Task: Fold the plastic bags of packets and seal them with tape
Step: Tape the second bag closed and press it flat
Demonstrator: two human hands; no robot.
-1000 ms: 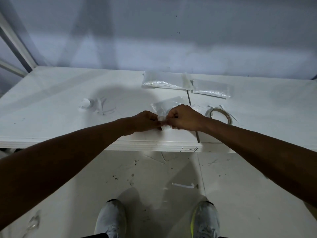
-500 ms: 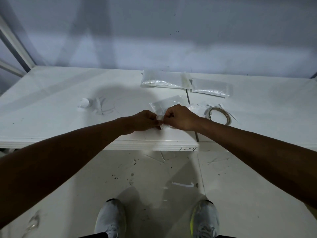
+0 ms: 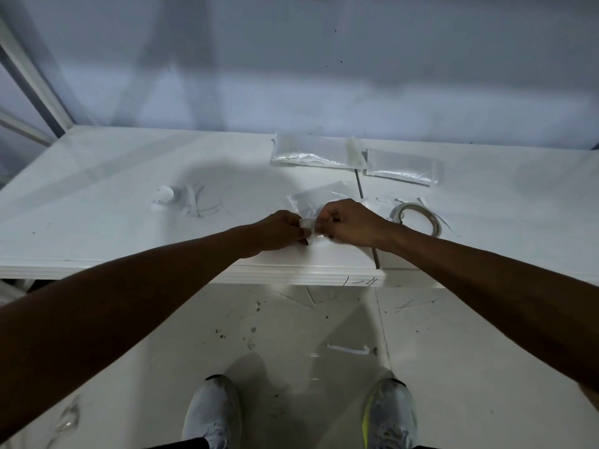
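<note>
Clear plastic bag of packets [image 3: 319, 197] lies flat on the white table [image 3: 97, 196], just behind both hands. The left hand [image 3: 280, 230] and right hand [image 3: 351, 225], fingers curled, pinch a small pale strip [image 3: 307, 225] between them. A thin tape roll [image 3: 418, 217] sits beside the right wrist.

Front bag [image 3: 319, 197] on desk [image 3: 97, 222], near front edge. From it: rear bag [image 3: 308, 150] at 12, second bag [image 3: 405, 166] at 2, tape roll [image 3: 418, 215] at 3, small object [image 3: 163, 196] at 9.
</note>
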